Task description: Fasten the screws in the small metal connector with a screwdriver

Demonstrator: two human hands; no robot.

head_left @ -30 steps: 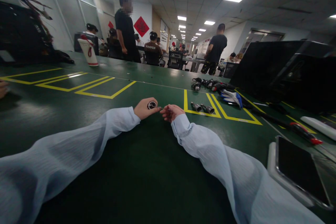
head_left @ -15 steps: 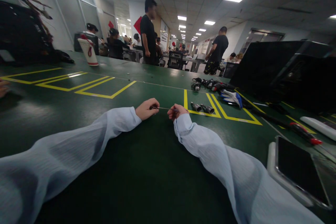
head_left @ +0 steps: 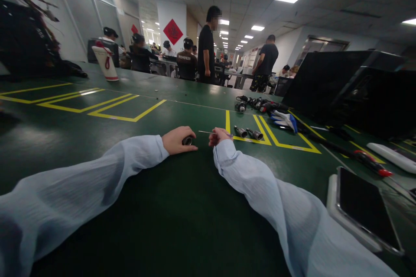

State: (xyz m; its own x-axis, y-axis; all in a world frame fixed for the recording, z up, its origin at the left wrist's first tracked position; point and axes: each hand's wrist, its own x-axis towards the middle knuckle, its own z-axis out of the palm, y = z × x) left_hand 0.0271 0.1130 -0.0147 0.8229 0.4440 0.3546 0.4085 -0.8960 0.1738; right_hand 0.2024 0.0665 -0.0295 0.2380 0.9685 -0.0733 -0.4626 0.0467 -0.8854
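My left hand point(head_left: 177, 140) curls around a round dark metal part point(head_left: 187, 140), whose open ring-like end faces right. The thumb and forefinger of that hand are spread apart. My right hand point(head_left: 219, 136) is closed on a thin screwdriver-like tool point(head_left: 206, 132), its slim metal shaft pointing left. A gap separates the shaft's tip from my left hand. Just right of my right hand, two metal cylindrical fittings point(head_left: 241, 131) lie inside a yellow-taped box on the green table point(head_left: 156, 207).
Farther back at right are several dark connectors point(head_left: 241, 106) and a blue-white glove point(head_left: 284, 120). A phone point(head_left: 367, 203) and a red-black screwdriver point(head_left: 372, 162) lie at right. A paper cup point(head_left: 105, 62) stands back left. People sit and stand beyond the table.
My left thumb and forefinger have spread, showing more of the metal part. The tool's tip has come away from my left hand. A standing person in the background has moved right.
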